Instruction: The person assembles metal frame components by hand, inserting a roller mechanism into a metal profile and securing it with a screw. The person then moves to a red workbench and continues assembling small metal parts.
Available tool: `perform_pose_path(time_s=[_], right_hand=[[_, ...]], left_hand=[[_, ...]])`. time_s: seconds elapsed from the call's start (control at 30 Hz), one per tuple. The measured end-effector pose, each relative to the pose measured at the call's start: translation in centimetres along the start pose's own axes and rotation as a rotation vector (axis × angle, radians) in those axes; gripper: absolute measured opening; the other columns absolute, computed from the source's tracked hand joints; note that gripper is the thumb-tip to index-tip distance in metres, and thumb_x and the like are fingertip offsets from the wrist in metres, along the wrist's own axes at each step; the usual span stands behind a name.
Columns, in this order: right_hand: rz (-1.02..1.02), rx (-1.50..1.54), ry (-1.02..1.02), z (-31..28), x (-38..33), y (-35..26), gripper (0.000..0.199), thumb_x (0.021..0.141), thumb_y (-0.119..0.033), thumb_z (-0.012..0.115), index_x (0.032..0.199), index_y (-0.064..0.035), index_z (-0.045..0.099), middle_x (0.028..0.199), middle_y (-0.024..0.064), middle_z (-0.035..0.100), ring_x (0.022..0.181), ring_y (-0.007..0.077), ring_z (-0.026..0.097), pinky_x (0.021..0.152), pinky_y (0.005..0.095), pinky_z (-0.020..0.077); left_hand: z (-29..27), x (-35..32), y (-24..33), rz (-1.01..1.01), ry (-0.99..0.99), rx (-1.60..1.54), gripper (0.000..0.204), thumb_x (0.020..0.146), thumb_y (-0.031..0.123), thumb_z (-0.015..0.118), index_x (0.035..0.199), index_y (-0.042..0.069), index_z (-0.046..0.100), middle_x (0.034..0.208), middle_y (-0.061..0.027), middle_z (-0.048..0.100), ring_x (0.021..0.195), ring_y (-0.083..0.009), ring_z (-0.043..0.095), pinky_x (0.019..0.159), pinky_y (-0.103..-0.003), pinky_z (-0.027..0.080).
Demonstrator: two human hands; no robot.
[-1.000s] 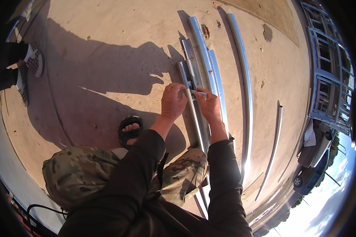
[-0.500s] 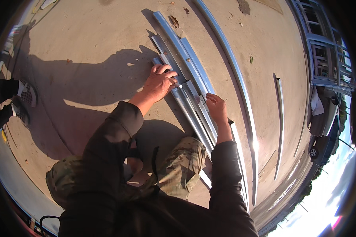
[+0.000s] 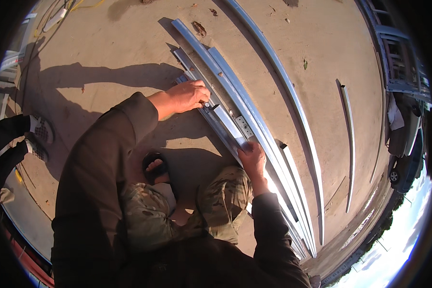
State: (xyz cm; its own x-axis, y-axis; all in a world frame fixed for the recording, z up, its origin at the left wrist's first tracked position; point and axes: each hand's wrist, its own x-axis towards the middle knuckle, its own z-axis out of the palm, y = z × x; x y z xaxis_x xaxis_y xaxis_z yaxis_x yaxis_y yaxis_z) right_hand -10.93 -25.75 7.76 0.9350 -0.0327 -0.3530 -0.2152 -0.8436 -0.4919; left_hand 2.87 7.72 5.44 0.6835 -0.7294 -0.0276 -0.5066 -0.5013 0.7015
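My left hand (image 3: 189,96) is closed, its fingertips pinched over the upper part of a bundle of metal profiles. A small rounded end (image 3: 207,104) shows under those fingers; what it belongs to is too small to make out. My right hand (image 3: 253,157) is wrapped round a shiny metal channel (image 3: 228,122), thumb on its upper face, and the channel's open end points toward my left hand. Just above my right hand lies a small perforated metal bracket (image 3: 245,126). Long bluish steel profiles (image 3: 225,81) run alongside on the concrete.
A long curved-looking profile (image 3: 285,81) and a shorter bar (image 3: 349,144) lie farther right. At the left edge stands another person in checkered shoes (image 3: 41,129). Stacked metal frames (image 3: 398,62) and a parked car (image 3: 405,165) are at the right. Cables (image 3: 67,9) lie upper left.
My right hand has moved down and left from beside the perforated bracket onto the channel, which now sits raised and turned. My left hand has shifted slightly left and down.
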Motion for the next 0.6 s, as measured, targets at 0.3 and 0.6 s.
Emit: perform_pose_path(time_s=[0.3,0.6], right_hand=[[-0.071,-0.147,0.096,3.0,-1.0,-0.2,0.043,0.065,-0.024,0.086,0.095,-0.0087,0.058,0.087,0.0101,0.063,0.089,0.0339,0.059,0.085,0.0451,0.0435],[-0.086,-0.080,0.168,4.3,0.4,-2.6,0.043,0.064,-0.021,0.087,0.093,-0.0100,0.056,0.084,0.0072,0.061,0.085,0.0296,0.058,0.084,0.0424,0.0417]], left_hand=[[1.6,-0.9,-0.3,-0.134,0.170,-0.215,0.019,0.084,0.011,0.073,0.102,0.005,0.070,0.113,-0.0025,0.068,0.113,-0.0237,0.055,0.094,-0.035,0.051],[1.1,-1.1,-0.7,-0.150,0.163,-0.268,0.020,0.085,0.008,0.068,0.105,0.003,0.071,0.115,-0.0033,0.068,0.116,-0.0232,0.055,0.095,-0.035,0.050]])
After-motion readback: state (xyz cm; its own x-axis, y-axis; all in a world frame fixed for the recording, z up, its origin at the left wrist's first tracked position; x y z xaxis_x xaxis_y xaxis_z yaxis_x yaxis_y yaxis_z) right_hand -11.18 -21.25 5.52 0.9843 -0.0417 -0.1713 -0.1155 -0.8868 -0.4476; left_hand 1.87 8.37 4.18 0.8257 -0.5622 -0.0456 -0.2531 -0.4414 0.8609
